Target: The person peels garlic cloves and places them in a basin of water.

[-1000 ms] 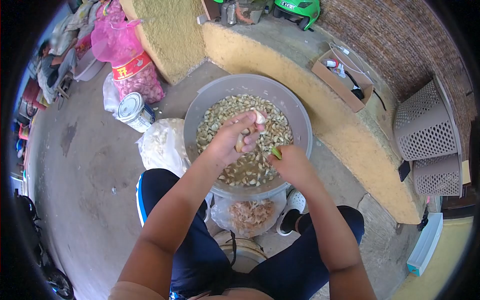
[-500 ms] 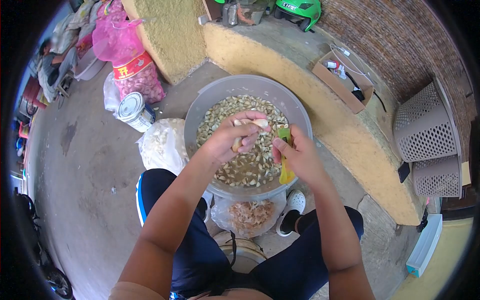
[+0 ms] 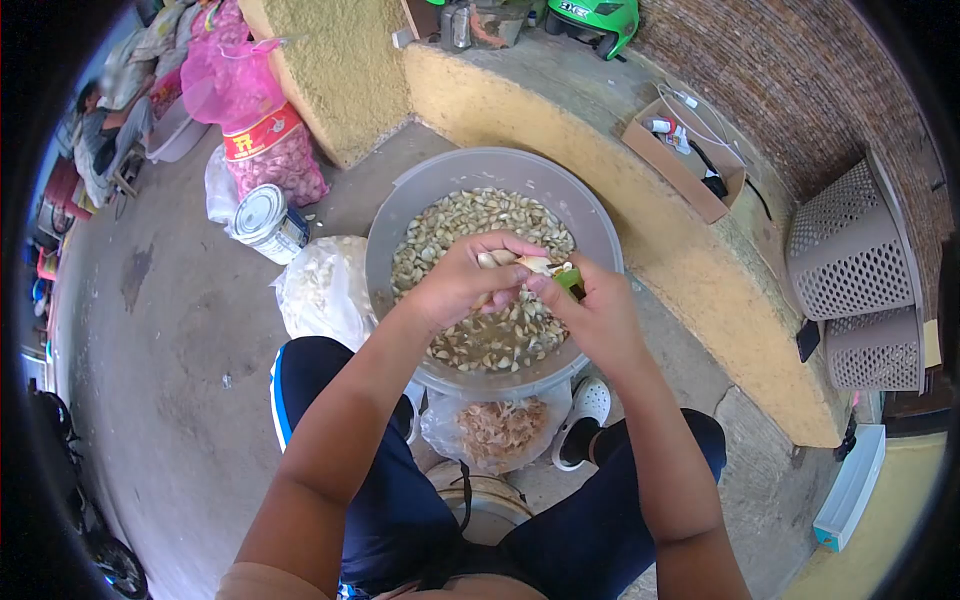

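Over the basin, my left hand (image 3: 478, 275) is closed around several garlic cloves (image 3: 497, 259). One clove (image 3: 537, 265) sticks out between its thumb and fingers, toward the right hand. My right hand (image 3: 590, 305) grips a small knife (image 3: 570, 278) with a green handle, its thumb against that clove; the blade is mostly hidden by fingers. Below both hands stands a large grey basin (image 3: 390, 215), holding many cloves (image 3: 480, 210) in cloudy water.
A clear bag of garlic skins (image 3: 500, 432) lies between my feet. Left of the basin are a white plastic bag (image 3: 325, 290), a paint can (image 3: 268, 225) and pink net sacks of garlic (image 3: 280, 165). A low ledge (image 3: 560, 130) curves behind. Another person (image 3: 115, 125) sits far left.
My right hand has turned and moved up-left, bringing the knife against the clove in my left hand. The yellow part of the knife has gone out of sight.
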The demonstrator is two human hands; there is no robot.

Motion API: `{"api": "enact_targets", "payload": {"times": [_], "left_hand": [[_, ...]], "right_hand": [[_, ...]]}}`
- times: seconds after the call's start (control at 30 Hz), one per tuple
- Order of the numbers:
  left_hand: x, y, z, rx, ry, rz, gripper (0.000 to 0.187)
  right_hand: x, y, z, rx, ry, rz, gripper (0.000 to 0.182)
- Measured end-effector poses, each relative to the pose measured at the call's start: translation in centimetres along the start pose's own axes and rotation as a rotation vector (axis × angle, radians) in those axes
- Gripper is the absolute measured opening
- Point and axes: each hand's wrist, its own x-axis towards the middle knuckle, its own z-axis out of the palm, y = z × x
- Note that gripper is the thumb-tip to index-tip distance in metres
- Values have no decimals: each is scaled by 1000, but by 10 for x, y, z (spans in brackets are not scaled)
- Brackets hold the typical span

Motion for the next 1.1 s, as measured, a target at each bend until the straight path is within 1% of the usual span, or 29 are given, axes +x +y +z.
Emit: {"api": "enact_targets", "payload": {"times": [0.13,0.23,0.33,0.43,0.53,0.63,0.73,0.83,0.93,1.03,1.1], "left_hand": [[-1,2,7,132,86,63,23],[-3,4,11,189,128,86,21],[-4,5,16,343,178,151,20],[-5,2,21,430,250,227,20],[-6,4,29,565,316,333,20],[-3,-8,23,722,339,509,19],[1,-12,21,906,403,706,19],[0,-15,23,722,462,491,19],[-2,-7,28,438,441,249,18],[0,-7,26,337,417,186,16],[0,-6,24,292,389,170,16]], "right_hand": [[1,-1,0,-101,33,-15,40],[1,0,2,-113,55,-46,40],[1,1,3,-102,81,-86,39],[1,2,6,-75,104,-88,38],[3,4,7,-69,120,-103,37],[2,6,10,-112,146,-115,37],[2,4,13,-171,170,-120,38],[0,3,16,-266,115,-160,37],[3,6,18,-106,124,-97,35],[3,2,15,-47,121,-73,32],[2,4,13,-25,143,-92,30]]}}
